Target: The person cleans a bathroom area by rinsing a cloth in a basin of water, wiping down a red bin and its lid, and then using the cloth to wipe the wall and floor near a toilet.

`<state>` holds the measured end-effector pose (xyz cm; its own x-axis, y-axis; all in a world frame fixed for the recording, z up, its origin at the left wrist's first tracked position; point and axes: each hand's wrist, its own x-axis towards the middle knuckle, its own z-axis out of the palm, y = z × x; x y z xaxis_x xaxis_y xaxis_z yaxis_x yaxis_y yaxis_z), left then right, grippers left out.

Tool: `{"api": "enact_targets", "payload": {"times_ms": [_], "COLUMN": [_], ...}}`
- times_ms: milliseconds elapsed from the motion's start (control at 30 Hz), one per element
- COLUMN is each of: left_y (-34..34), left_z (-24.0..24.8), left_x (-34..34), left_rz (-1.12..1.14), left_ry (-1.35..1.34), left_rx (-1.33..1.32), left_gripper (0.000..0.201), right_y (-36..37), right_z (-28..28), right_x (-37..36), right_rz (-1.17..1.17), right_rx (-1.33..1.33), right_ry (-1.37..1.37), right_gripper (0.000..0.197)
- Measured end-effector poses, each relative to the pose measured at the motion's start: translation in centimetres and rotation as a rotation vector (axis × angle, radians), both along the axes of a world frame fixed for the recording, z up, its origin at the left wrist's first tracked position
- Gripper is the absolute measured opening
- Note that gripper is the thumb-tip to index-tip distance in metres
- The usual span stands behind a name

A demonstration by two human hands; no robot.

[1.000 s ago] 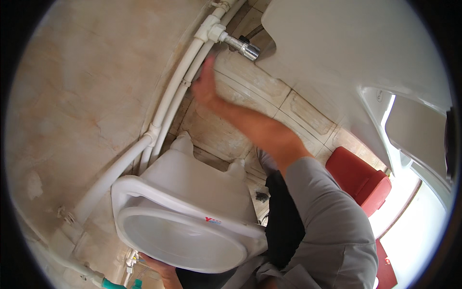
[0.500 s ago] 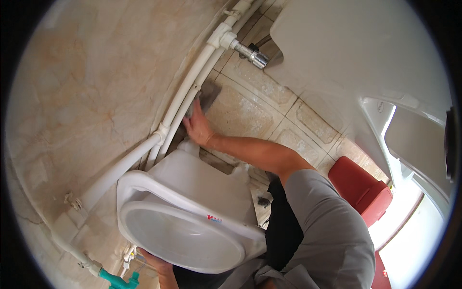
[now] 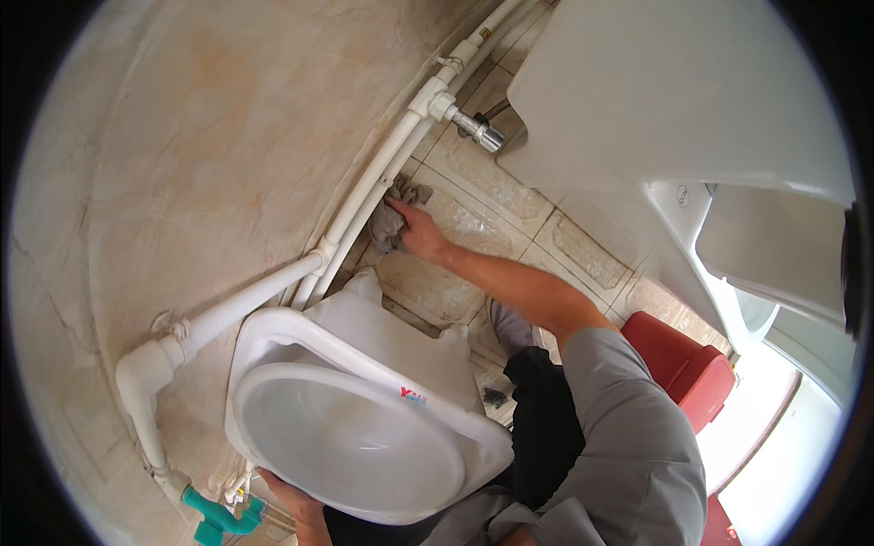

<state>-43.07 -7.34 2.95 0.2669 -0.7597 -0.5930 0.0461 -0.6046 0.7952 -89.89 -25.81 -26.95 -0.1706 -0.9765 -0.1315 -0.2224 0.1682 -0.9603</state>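
Observation:
A white ceramic fixture with an oval bowl (image 3: 355,437) leans tilted in front of me, with a small red and blue mark on its rim. My left hand (image 3: 293,499) holds its lower left edge; part of that hand is hidden behind the bowl. Stretched out past the fixture, my right hand (image 3: 419,227) presses a crumpled grey cloth (image 3: 389,229) to the tiled floor close to the wall pipes. Its index finger points along the cloth, and the other fingers are bent around it.
White pipes (image 3: 364,193) run along the marbled wall to a chrome fitting (image 3: 482,134) and a teal fitting (image 3: 218,520). A large white fixture (image 3: 637,100) takes up the upper right. A red bin (image 3: 669,359) stands by my right sleeve. My shoe (image 3: 512,329) rests on the tiles.
My right hand has shifted right and a little up from the pipes, and the cloth, blurred before, now shows clearly. My left hand stays on the bowl.

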Motion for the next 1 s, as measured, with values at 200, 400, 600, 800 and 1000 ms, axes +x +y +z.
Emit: {"api": "enact_targets", "payload": {"times_ms": [200,400,600,800,1000], "left_y": [-1.6,1.6,-0.4,-0.1,0.4], "left_z": [0.1,-3.6,-2.8,-1.6,-4.8], "left_x": [-3.5,2.8,0.5,0.4,2.8], "left_rz": [0.286,0.23,0.323,0.183,0.188], "left_ry": [0.054,-0.026,-0.168,-0.302,-0.146], "left_rx": [0.029,-0.105,-0.117,0.017,-0.203], "left_gripper": [0.066,0.052,0.056,0.063,0.065], "right_y": [6.2,-2.4,-16.4,-14.2,-13.5], "right_z": [10.6,21.5,28.1,27.4,26.3], "right_x": [-1.8,-2.9,-9.0,-6.3,-7.3], "right_rz": [-0.352,-0.24,-0.752,-0.729,-0.65], "right_rx": [-0.134,-0.633,-0.769,-0.489,-0.841], "right_ry": [-0.089,0.017,-0.145,-0.064,0.132], "right_gripper": [0.063,0.072,0.062,0.061,0.069]}}
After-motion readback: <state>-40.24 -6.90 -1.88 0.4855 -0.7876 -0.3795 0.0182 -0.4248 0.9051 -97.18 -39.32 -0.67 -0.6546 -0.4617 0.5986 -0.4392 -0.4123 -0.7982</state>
